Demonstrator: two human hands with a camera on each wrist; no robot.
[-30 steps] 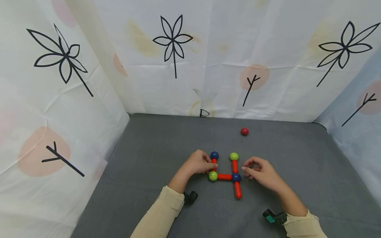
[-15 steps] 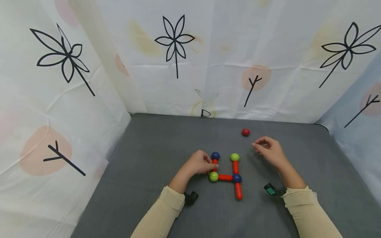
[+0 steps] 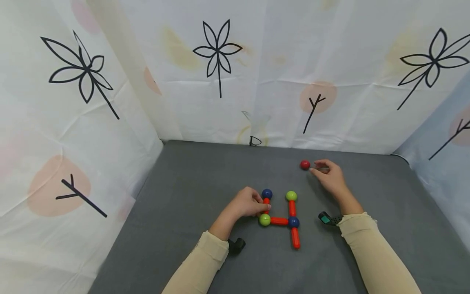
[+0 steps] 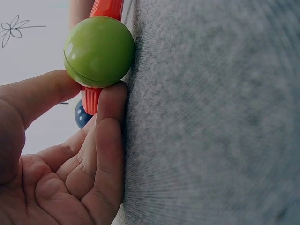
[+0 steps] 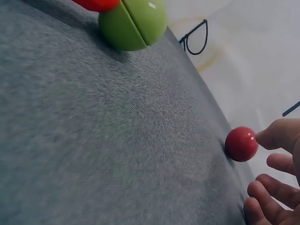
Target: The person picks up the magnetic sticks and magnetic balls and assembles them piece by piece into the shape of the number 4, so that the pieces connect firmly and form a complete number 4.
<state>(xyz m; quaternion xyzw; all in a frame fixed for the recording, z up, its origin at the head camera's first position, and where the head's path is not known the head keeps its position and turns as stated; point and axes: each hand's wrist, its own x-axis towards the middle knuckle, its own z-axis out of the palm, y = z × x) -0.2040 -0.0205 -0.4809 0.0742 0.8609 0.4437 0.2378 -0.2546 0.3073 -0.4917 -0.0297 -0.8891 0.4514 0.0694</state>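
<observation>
A frame of red rods and coloured balls lies flat on the table. My left hand (image 3: 247,203) pinches its left red rod (image 4: 90,99), between a green ball (image 3: 264,219) and a blue ball (image 3: 267,193). A crosswise red rod (image 3: 280,221) joins that green ball to a second blue ball (image 3: 293,222). From there one rod (image 3: 292,208) runs back to another green ball (image 3: 291,196), and a second rod (image 3: 295,238) points toward me with a bare end. My right hand (image 3: 331,177), fingers loosely bent and holding nothing, is just right of a loose red ball (image 5: 241,144).
Dark grey cloth covers the table (image 3: 205,171). White printed fabric (image 3: 279,53) stands along its back edge and both sides. A black band with a device (image 3: 236,246) is on the left wrist; another device (image 3: 328,219) is on the right.
My right hand has gone from beside the frame of rods back to the red ball. The left hand keeps its pinch on the rod, and the frame stays in place.
</observation>
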